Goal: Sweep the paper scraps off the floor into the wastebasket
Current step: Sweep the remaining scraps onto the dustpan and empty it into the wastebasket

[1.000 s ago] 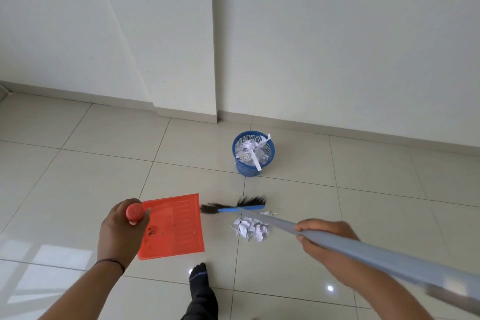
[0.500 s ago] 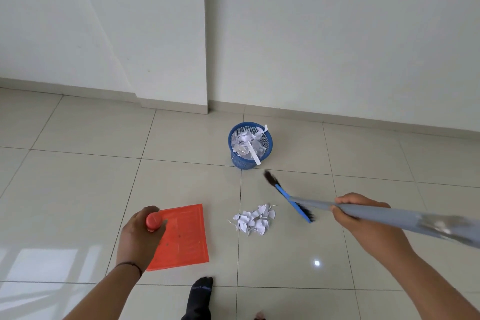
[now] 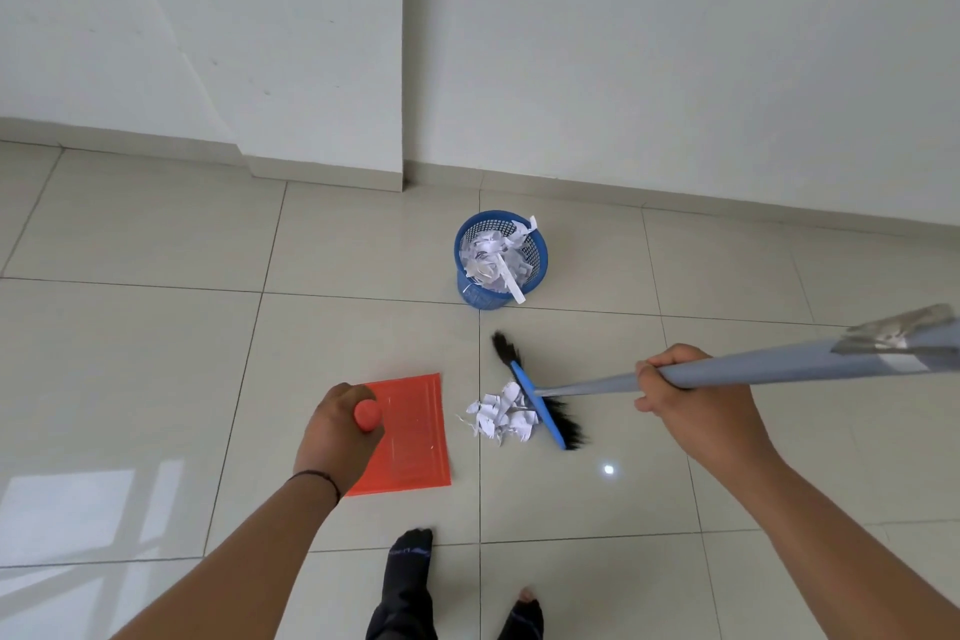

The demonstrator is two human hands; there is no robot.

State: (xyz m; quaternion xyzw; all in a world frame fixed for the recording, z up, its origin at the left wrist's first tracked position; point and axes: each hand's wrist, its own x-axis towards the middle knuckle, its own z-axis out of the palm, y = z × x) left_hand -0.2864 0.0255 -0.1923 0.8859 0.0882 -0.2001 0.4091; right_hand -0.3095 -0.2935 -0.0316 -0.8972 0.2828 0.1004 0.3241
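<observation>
A small pile of white paper scraps lies on the tiled floor. My right hand grips the grey broom handle; the blue broom head with black bristles rests against the right side of the pile. My left hand grips the red handle of an orange dustpan, which lies flat on the floor just left of the scraps. A blue mesh wastebasket holding paper scraps stands beyond the pile.
White walls with a protruding corner run behind the wastebasket. My feet in dark socks stand at the bottom edge. Glossy beige tiles stretch to both sides.
The broom head swung from behind the pile round to its right side and now touches the scraps. The dustpan shifted closer to the pile.
</observation>
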